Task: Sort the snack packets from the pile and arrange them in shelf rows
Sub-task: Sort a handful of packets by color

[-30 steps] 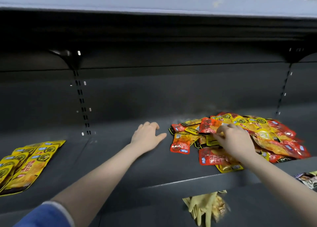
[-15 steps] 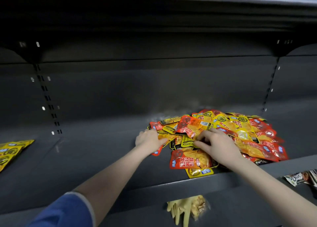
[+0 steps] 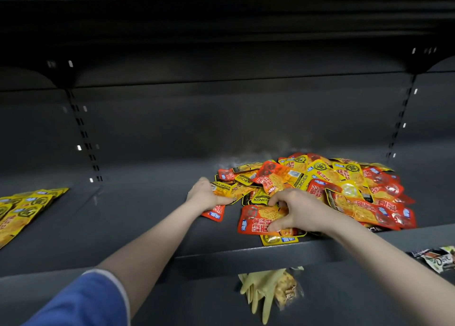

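At the far left of the dark shelf (image 3: 138, 217), a row of yellow packets (image 3: 23, 210) already lies sorted, overlapping one another; the sorting step is well begun, though most of the stock looks unsorted. The job in hand appears to be picking the next packets out of the pile (image 3: 320, 188), which sits on the same shelf to the right, well apart from the finished row.

The left hand (image 3: 205, 195) is at the pile's left edge, fingers curled round a yellow Konchew packet (image 3: 222, 189), thumb beneath it; a red packet (image 3: 214, 213) lies just under the wrist. The right hand (image 3: 298, 209) spans a large red packet (image 3: 261, 221) at the front of the pile, thumb and fingers spread fairly wide and pressing on it; whether it is pinched or only pinned I cannot tell.

Next, each packet wants lifting clear without dragging its neighbours over the shelf lip, then carrying leftward to a row of its own colour.
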`<state>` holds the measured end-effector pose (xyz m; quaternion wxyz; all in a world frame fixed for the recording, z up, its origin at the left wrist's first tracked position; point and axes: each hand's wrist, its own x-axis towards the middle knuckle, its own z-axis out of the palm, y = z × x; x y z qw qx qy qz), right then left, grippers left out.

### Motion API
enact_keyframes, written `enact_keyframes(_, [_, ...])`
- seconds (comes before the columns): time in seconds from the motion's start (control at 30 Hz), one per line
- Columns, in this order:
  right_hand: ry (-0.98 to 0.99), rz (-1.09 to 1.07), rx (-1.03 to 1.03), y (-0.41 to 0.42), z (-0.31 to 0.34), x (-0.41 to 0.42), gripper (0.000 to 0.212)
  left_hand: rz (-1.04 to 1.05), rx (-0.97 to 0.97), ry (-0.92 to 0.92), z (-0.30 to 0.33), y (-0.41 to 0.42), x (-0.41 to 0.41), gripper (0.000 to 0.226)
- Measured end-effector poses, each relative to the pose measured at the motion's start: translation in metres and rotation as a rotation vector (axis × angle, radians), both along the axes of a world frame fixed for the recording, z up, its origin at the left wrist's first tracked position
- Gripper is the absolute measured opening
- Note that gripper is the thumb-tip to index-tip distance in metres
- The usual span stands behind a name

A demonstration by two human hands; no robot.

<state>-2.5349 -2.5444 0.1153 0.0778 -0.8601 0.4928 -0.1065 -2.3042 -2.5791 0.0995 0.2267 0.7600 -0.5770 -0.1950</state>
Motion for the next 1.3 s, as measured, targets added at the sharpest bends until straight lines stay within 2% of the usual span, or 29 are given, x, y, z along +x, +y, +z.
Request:
enact_keyframes(0.07, [-0.026,0.004,0.024,0.000,0.002,0.003,0.063,0.012,-0.051,0.055,0.001,0.005,0.003,0.069])
enact_keyframes(0.2, [-0.115,0.039,0.075,-0.003,0.003,0.006,0.045,-0.008,-0.169,0.172,0.004,0.015,0.010,0.037])
enact_keyframes(0.53, [-0.483,-0.073,0.128,-0.022,0.005,0.026,0.022,0.118,-0.248,0.351,0.008,0.039,0.051,0.044])
enact_keyframes(0.7, [-0.724,-0.117,0.271,-0.021,0.008,0.063,0.010,0.161,-0.298,0.365,0.017,0.060,0.091,0.048])
enact_keyframes(1.03, [-0.905,-0.121,0.398,0.012,0.028,0.230,0.015,0.292,-0.491,0.313,0.044,0.128,0.239,0.039])
enact_keyframes(1.3, [-0.958,-0.133,0.434,0.070,0.021,0.418,0.018,0.339,-0.468,0.295,0.040,0.198,0.429,0.045])
